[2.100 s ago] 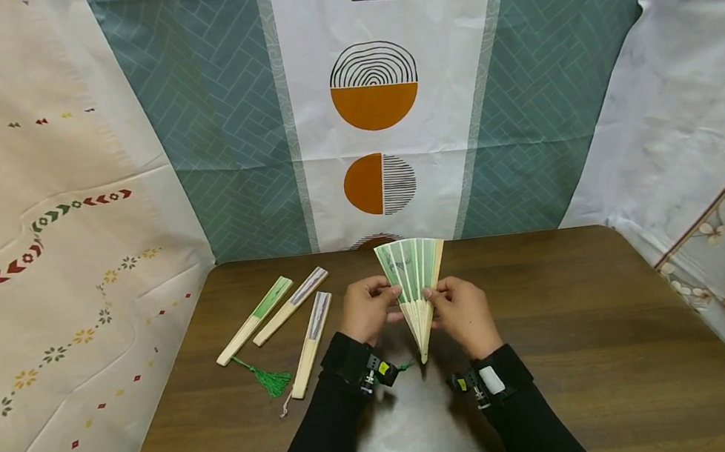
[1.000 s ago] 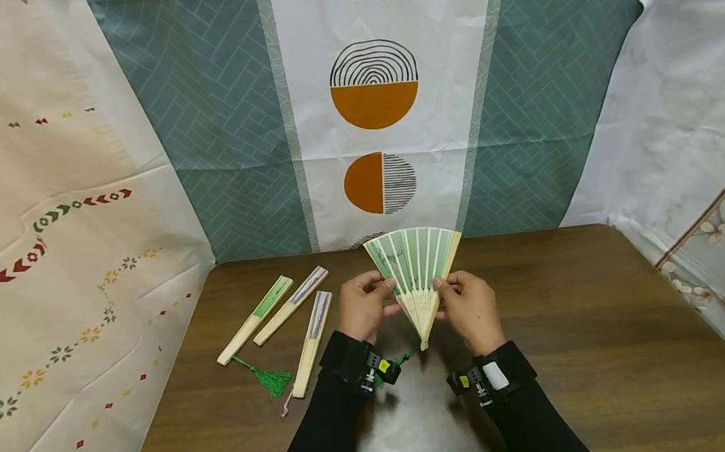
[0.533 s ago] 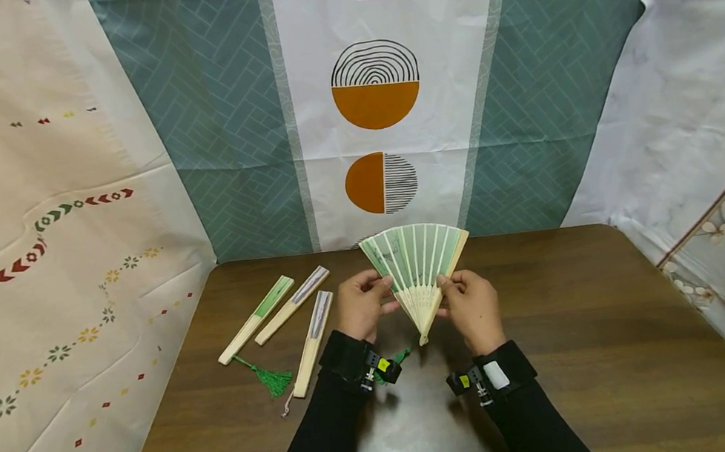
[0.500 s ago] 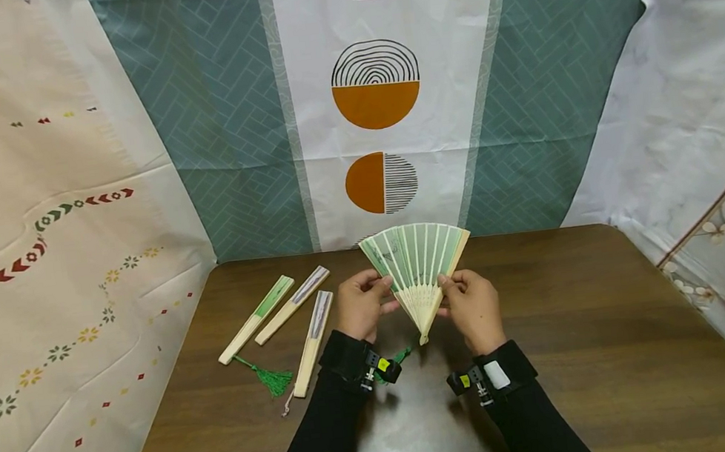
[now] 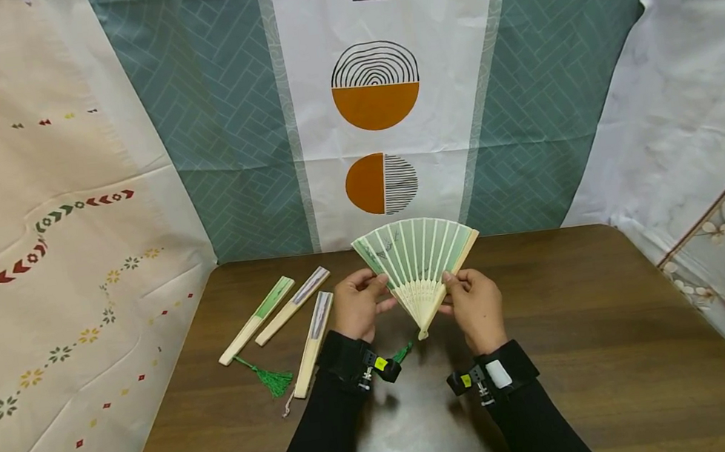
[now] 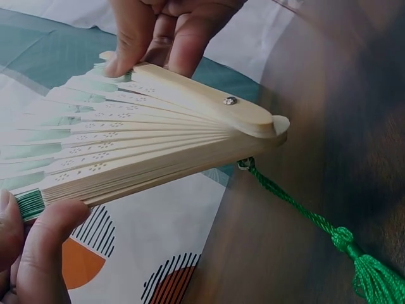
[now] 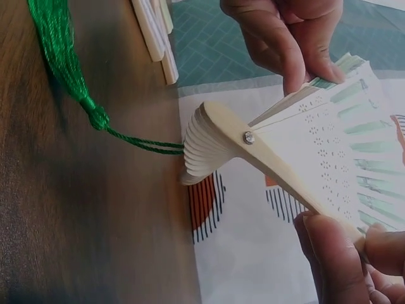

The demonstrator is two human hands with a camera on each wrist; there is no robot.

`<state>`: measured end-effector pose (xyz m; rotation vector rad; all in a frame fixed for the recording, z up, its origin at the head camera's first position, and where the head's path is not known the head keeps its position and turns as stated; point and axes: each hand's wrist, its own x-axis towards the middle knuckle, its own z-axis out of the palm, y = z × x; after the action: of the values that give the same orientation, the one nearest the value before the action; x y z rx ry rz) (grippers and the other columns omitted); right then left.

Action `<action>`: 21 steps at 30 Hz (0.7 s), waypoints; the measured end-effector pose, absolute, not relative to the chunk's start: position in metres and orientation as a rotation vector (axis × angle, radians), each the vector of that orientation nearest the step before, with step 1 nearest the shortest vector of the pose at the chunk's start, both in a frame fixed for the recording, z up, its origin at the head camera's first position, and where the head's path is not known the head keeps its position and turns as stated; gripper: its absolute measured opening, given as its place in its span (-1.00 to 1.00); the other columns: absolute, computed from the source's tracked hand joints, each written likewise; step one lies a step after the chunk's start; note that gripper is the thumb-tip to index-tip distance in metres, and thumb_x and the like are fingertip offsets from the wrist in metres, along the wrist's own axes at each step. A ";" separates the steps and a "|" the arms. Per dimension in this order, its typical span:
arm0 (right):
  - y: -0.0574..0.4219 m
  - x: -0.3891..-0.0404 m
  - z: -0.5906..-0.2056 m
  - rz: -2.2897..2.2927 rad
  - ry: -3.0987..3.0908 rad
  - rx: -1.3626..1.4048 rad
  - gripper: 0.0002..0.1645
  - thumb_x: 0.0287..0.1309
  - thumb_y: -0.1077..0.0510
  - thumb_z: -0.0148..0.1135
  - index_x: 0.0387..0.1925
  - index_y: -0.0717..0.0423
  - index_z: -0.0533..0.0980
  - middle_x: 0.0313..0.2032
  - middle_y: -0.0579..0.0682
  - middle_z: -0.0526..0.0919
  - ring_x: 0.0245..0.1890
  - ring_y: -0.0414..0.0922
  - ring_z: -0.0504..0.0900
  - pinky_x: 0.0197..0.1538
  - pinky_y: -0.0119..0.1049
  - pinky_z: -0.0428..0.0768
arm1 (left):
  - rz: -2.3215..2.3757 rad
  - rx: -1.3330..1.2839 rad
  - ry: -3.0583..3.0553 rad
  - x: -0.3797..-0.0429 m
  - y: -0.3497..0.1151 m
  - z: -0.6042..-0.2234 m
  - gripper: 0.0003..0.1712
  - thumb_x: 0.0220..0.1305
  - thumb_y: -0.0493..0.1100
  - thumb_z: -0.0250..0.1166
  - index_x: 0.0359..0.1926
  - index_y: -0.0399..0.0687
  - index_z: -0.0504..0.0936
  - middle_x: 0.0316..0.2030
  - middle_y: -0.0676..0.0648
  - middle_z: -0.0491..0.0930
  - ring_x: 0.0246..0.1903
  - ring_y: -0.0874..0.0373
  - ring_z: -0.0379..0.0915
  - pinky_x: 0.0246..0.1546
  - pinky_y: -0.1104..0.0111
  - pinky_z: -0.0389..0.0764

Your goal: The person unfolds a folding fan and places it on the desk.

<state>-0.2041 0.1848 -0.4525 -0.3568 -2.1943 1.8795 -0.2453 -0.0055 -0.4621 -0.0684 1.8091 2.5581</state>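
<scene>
A partly spread folding fan (image 5: pixel 418 253) with pale green leaf and light wooden ribs is held up over the table's middle. My left hand (image 5: pixel 357 307) pinches its left edge between thumb and fingers; my right hand (image 5: pixel 477 310) pinches the right guard stick. Both wrist views show the pierced ribs, the metal rivet (image 7: pixel 249 137) and thumbs on the outer sticks. A green tassel (image 6: pixel 373 277) hangs by a cord from the pivot end. In the head view, my left wrist partly hides this tassel.
Left of my hands, three folded fans lie on the brown wooden table (image 5: pixel 585 350): a green-topped fan (image 5: pixel 257 320) with a green tassel (image 5: pixel 273 380), a grey-topped fan (image 5: pixel 292 306), and another grey-topped fan (image 5: pixel 313 345) with a short pale cord. Patterned cloths hang behind and at both sides.
The fan has spread from a narrow wedge to a wide one, and its pivot end has risen. My hands have moved slightly apart. The three folded fans stay put.
</scene>
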 end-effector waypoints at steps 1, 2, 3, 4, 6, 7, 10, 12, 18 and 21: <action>0.185 -0.204 -0.453 1.887 -2.186 -0.360 -0.61 0.77 0.14 0.21 0.22 0.46 0.62 0.10 0.49 0.80 -0.16 -0.07 0.92 -0.24 -0.48 0.88 | 2.562 -0.071 1.802 -0.245 -0.006 -0.462 -0.83 0.63 -0.47 0.30 0.06 -0.62 0.63 -0.34 0.01 0.53 -0.27 0.15 0.60 -0.40 0.39 0.91; 0.185 -0.204 -0.453 1.890 -2.180 -0.362 -0.61 0.77 0.14 0.21 0.22 0.46 0.62 0.10 0.49 0.80 -0.15 -0.06 0.92 -0.24 -0.48 0.88 | 2.564 -0.069 1.796 -0.245 -0.006 -0.462 -0.82 0.63 -0.47 0.30 0.07 -0.63 0.63 -0.34 0.01 0.53 -0.27 0.14 0.60 -0.41 0.41 0.89; 0.186 -0.204 -0.453 1.892 -2.176 -0.365 -0.61 0.77 0.13 0.21 0.22 0.45 0.62 0.10 0.49 0.80 -0.15 -0.06 0.92 -0.24 -0.49 0.88 | 2.568 -0.074 1.787 -0.245 -0.006 -0.461 -0.81 0.63 -0.47 0.30 0.08 -0.63 0.63 -0.33 0.01 0.54 -0.26 0.14 0.60 -0.41 0.42 0.89; 0.186 -0.204 -0.453 1.894 -2.173 -0.367 -0.60 0.77 0.13 0.21 0.22 0.45 0.62 0.10 0.49 0.80 -0.16 -0.07 0.91 -0.23 -0.49 0.88 | 2.569 -0.076 1.779 -0.245 -0.006 -0.461 -0.81 0.63 -0.47 0.30 0.09 -0.64 0.63 -0.33 0.01 0.54 -0.26 0.13 0.60 -0.41 0.42 0.89; 0.186 -0.204 -0.453 1.896 -2.169 -0.369 -0.60 0.77 0.11 0.22 0.21 0.44 0.62 0.09 0.49 0.80 -0.19 -0.11 0.90 -0.23 -0.48 0.88 | 2.574 -0.076 1.769 -0.244 -0.007 -0.460 -0.80 0.64 -0.47 0.29 0.10 -0.63 0.64 -0.32 0.01 0.55 -0.25 0.12 0.60 -0.39 0.41 0.90; 0.186 -0.204 -0.453 1.898 -2.168 -0.369 -0.60 0.77 0.11 0.22 0.20 0.44 0.62 0.09 0.48 0.80 -0.21 -0.15 0.88 -0.22 -0.48 0.89 | 2.579 -0.075 1.764 -0.244 -0.008 -0.461 -0.80 0.64 -0.47 0.29 0.11 -0.63 0.64 -0.32 0.01 0.55 -0.25 0.12 0.60 -0.38 0.41 0.91; 0.187 -0.203 -0.453 1.909 -2.156 -0.359 -0.60 0.77 0.10 0.22 0.20 0.44 0.62 0.09 0.48 0.80 -0.25 -0.22 0.85 -0.21 -0.47 0.90 | 2.586 -0.064 1.758 -0.243 -0.010 -0.461 -0.80 0.65 -0.47 0.27 0.14 -0.60 0.65 -0.31 0.02 0.55 -0.25 0.13 0.60 -0.33 0.37 0.94; 0.187 -0.203 -0.453 1.914 -2.146 -0.351 -0.60 0.77 0.11 0.22 0.19 0.45 0.62 0.09 0.48 0.80 -0.26 -0.25 0.84 -0.21 -0.47 0.90 | 2.590 -0.056 1.758 -0.244 -0.010 -0.462 -0.78 0.66 -0.47 0.26 0.17 -0.60 0.64 -0.31 0.02 0.55 -0.25 0.14 0.60 -0.30 0.34 0.95; 0.188 -0.203 -0.450 1.955 -2.096 -0.371 -0.61 0.78 0.12 0.20 0.16 0.46 0.61 0.00 0.40 0.82 -0.30 -0.26 0.81 -0.23 -0.47 0.89 | 2.621 -0.066 1.722 -0.245 -0.010 -0.461 -0.75 0.66 -0.48 0.24 0.20 -0.63 0.61 -0.31 0.00 0.54 -0.27 0.16 0.61 -0.32 0.40 0.93; 0.189 -0.203 -0.449 1.982 -2.069 -0.393 -0.61 0.77 0.12 0.21 0.16 0.47 0.60 -0.11 0.27 0.83 -0.31 -0.24 0.81 -0.24 -0.47 0.89 | 2.641 -0.074 1.683 -0.246 -0.011 -0.460 -0.72 0.68 -0.49 0.21 0.26 -0.63 0.58 -0.28 -0.02 0.53 -0.25 0.14 0.61 -0.32 0.42 0.93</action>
<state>-0.2033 0.1894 -0.4489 -0.3932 -2.0691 1.9822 -0.2455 -0.0111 -0.4603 -0.0745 1.6826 2.6410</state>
